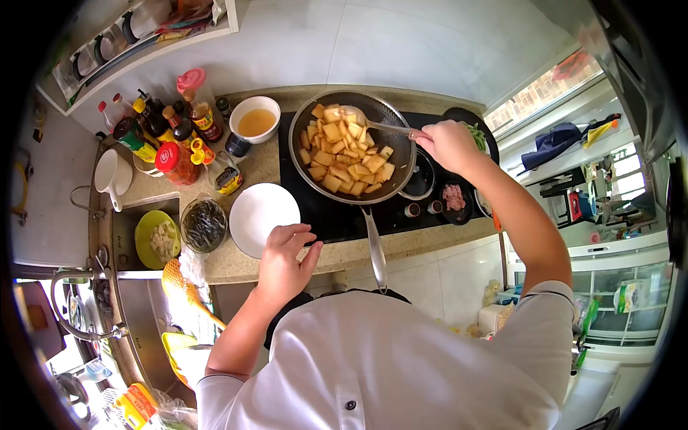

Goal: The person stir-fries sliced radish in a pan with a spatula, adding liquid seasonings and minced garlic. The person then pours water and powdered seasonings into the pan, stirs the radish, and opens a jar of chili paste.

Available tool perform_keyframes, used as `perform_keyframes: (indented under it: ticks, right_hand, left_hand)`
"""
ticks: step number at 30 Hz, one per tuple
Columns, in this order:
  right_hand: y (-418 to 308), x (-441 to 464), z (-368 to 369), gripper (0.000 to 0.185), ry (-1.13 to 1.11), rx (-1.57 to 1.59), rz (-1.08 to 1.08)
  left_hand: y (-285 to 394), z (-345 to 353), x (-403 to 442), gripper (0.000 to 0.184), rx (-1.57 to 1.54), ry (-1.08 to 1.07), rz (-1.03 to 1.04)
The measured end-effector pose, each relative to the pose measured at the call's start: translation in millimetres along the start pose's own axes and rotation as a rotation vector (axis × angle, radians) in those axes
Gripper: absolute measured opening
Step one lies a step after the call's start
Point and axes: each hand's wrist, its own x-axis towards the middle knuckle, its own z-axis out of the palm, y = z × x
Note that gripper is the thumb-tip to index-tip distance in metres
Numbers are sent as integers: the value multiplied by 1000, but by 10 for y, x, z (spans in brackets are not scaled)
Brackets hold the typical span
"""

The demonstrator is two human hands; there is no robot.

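Observation:
My right hand (455, 147) is closed round the handle of a metal cooking spoon (387, 129), whose head rests among the food at the back of the pan. The deep frying pan (297, 118) stands on the black cooktop, its steel handle (374, 247) pointing towards me. Golden-brown flat chunks, like fried potato slices (344, 159), fill much of it. My left hand (287, 261) holds nothing; its fingers are apart over the near right rim of a white bowl (261, 215). Whether it touches the rim I cannot tell.
A bowl of yellowish liquid (256, 122) stands left of the pan. Sauce bottles (150, 118) crowd the back left. A dark-filled glass bowl (203, 223) and a green bowl (154, 240) are near the sink. Pink meat (454, 197) lies in a dish at right.

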Motion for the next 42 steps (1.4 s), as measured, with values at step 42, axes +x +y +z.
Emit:
perform_keyframes:
  ticks: [42]
  right_hand:
    - [144,182,-105,26,-675,1205,711]
  left_hand:
    - [71,105,62,15,-27,-10,-46]
